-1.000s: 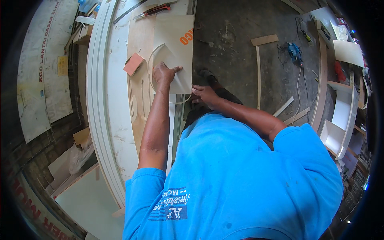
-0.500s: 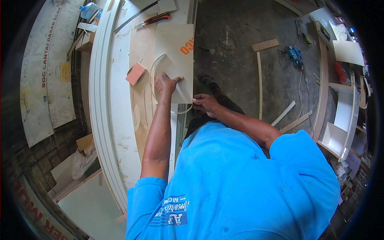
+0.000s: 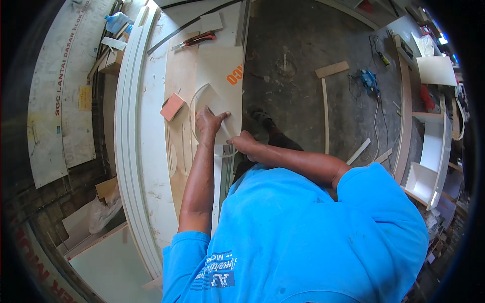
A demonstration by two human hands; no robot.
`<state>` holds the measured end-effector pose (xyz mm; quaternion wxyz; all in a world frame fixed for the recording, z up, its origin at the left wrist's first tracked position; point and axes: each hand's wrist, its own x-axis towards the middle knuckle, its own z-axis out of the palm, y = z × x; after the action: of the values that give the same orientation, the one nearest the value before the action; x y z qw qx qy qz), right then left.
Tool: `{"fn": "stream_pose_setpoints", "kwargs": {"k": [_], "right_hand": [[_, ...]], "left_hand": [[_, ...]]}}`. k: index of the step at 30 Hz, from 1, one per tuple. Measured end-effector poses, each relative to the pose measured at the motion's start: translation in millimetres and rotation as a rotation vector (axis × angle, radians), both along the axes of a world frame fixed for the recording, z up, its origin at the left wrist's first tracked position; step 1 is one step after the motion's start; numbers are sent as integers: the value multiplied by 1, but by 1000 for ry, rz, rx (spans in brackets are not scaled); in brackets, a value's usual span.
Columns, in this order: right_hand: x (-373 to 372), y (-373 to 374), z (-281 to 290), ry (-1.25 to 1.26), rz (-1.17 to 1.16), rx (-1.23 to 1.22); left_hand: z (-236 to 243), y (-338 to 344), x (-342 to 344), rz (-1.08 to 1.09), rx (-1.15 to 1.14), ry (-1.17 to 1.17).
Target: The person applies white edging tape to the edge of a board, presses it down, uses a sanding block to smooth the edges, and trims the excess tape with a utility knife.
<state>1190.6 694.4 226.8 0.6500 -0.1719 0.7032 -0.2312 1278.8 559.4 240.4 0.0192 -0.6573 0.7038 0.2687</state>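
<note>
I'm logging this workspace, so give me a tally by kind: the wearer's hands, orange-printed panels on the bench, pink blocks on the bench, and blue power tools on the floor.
Hands: 2 (left hand, right hand)
Orange-printed panel: 1
Pink block: 1
Blue power tool: 1
Total: 5

Part of the board (image 3: 217, 65) disappears under the left hand (image 3: 208, 122); just below that grip, the forearm (image 3: 197, 182) hides a stretch of pale strip (image 3: 197, 93).

stained grey floor (image 3: 298, 101), white open cabinet (image 3: 434, 139) right, pale panels (image 3: 45, 126) left
</note>
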Motion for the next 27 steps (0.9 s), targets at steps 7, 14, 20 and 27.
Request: {"fn": "stream_pose_setpoints", "kwargs": {"k": [7, 14, 20, 27], "right_hand": [[-64, -76, -39, 77, -384, -255], [-140, -201, -43, 232, -375, -454], [-137, -211, -72, 463, -322, -551], [-151, -226, -49, 468, -274, -523]], "left_hand": [[-1, 0, 0, -25, -30, 18], [7, -2, -5, -26, 15, 13], [7, -2, -3, -58, -20, 36], [8, -3, -2, -71, 37, 7]]}}
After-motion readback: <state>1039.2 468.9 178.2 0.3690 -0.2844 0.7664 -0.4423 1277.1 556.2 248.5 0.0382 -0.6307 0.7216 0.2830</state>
